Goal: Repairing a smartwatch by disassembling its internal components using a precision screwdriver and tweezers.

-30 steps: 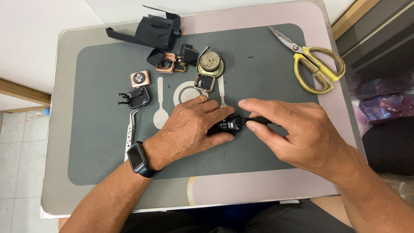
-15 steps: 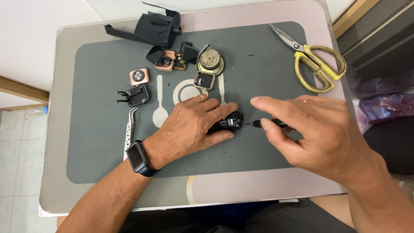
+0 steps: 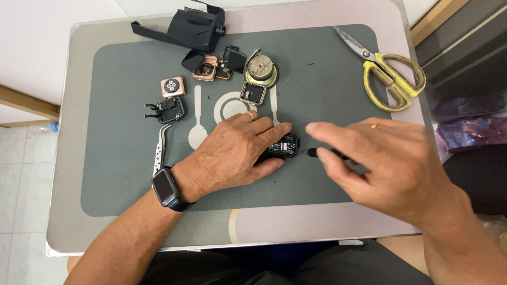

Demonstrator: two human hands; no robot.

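My left hand (image 3: 232,153) lies on the grey mat (image 3: 327,89) and pins a small black opened watch body (image 3: 284,145) between thumb and fingers. It wears a ring and a black wrist watch (image 3: 166,187). To the right, my right hand (image 3: 391,169) hovers a little above the mat, pinching a thin dark tool (image 3: 317,153) whose tip points at the watch body, a short gap away.
Yellow-handled scissors (image 3: 388,74) lie at the back right. Watch parts sit at the back: rose-gold cases (image 3: 174,87), a black stand (image 3: 187,29), a round metal piece (image 3: 260,68), a black module (image 3: 169,111). Metal tweezers (image 3: 160,148) lie left of my left wrist.
My right hand has drawn back to the right, away from the watch body, with the tool still in it. My left hand keeps its hold.
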